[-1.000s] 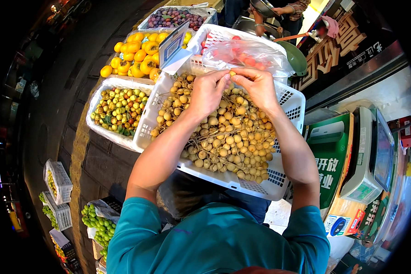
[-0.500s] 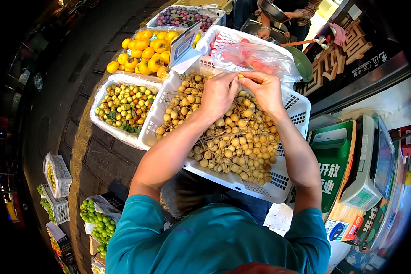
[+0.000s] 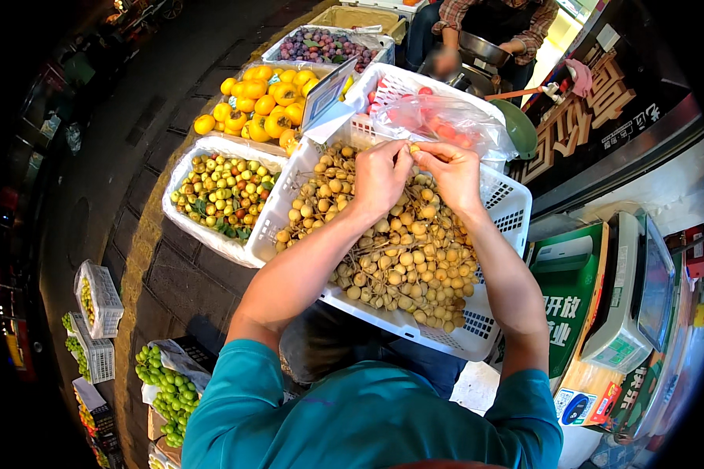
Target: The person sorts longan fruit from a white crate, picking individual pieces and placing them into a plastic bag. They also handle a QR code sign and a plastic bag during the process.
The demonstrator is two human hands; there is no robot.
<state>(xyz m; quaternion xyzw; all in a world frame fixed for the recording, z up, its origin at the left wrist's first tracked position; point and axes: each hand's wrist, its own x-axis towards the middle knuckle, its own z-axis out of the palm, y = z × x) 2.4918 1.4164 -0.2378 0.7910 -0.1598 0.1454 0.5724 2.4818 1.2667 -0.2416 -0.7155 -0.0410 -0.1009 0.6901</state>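
A small yellowish longan (image 3: pixel 414 148) shows between the fingertips of both my hands, over the far part of a white plastic crate (image 3: pixel 443 341). My left hand (image 3: pixel 381 176) pinches it from the left, thumb and forefinger closed. From the other side my right hand (image 3: pixel 455 173) meets it with a closed thumb and forefinger. Beneath my wrists, a heap of brown longans (image 3: pixel 403 266) on thin twigs fills much of the crate. My curled fingers hide part of the fruit I hold.
Left of the crate are green-brown jujubes (image 3: pixel 223 191), orange persimmons (image 3: pixel 262 102) and purple plums (image 3: pixel 321 45). A bagged crate of red fruit (image 3: pixel 438 117) adjoins the far side. A scale (image 3: pixel 622 313) stands at right. Another person's hand (image 3: pixel 516 48) is by a metal bowl (image 3: pixel 483 51).
The crates and my hands sit slightly lower in the picture. My fingertips stay together on the longan. The other person's metal bowl has come down.
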